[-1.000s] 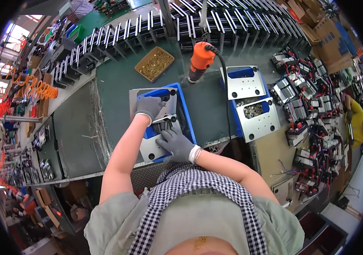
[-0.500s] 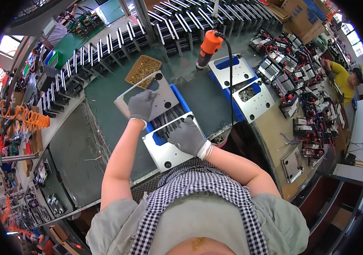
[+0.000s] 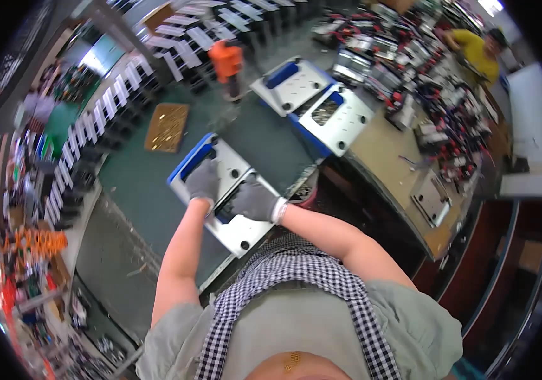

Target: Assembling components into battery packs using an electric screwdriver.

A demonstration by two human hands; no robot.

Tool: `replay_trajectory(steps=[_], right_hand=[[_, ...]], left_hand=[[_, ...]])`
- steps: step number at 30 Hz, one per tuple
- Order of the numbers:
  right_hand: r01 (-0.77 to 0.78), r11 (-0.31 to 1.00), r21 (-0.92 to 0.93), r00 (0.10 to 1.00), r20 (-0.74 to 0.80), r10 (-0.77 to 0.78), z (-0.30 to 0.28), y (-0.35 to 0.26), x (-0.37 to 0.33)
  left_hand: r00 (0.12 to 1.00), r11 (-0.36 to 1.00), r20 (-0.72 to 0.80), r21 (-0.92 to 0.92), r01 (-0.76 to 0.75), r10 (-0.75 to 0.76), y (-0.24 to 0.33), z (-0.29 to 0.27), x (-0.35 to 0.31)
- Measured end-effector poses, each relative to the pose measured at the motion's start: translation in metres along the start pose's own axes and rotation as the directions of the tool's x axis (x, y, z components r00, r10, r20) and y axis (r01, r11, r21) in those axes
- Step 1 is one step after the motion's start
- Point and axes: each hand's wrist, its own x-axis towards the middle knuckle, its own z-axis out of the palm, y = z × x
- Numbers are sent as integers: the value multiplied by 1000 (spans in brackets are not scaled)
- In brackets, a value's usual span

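Observation:
Two silvery metal plates with cutouts and black round pads lie end to end before me. The far plate (image 3: pixel 228 161) rests over a blue tray (image 3: pixel 176 175), whose edge shows at its far left. My left hand (image 3: pixel 203 182), in a grey glove, is closed at the inner edge of that plate, near its cutout. On the near plate (image 3: pixel 240 235), my grey-gloved right hand (image 3: pixel 255 199) is closed with curled fingers at the far edge. A dark gap shows between the plates, partly hidden by my hands. Some finger detail is blurred.
A box of small brass-coloured parts (image 3: pixel 167 128) stands beyond my left hand. An orange power screwdriver (image 3: pixel 226 61) hangs farther off. Two more plates (image 3: pixel 345 120) on blue trays lie right, near heaped wired units (image 3: pixel 404 69). A person in yellow (image 3: pixel 477 56) works at far right.
My left hand has lowered the far plate from a raised tilt onto the blue tray, covering the dark strips. My view has turned, and the right hand stays at the near plate.

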Motion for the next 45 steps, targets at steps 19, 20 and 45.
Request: replay_trajectory(steps=[19,20,45], right_hand=[[-369,874,-317,929,-111,353,-177,195,-248],[-299,894,-334,950,-21,310,-178,207,-231],[-615,770,-171,785,-42,618,-190,198,-357]], left_hand=[[932,949,-203,166,-269,300,292,24,107],[982,948,-127,305,-96,140,295,25,125],[972,998,224,-25,-61,65,287,31,219]])
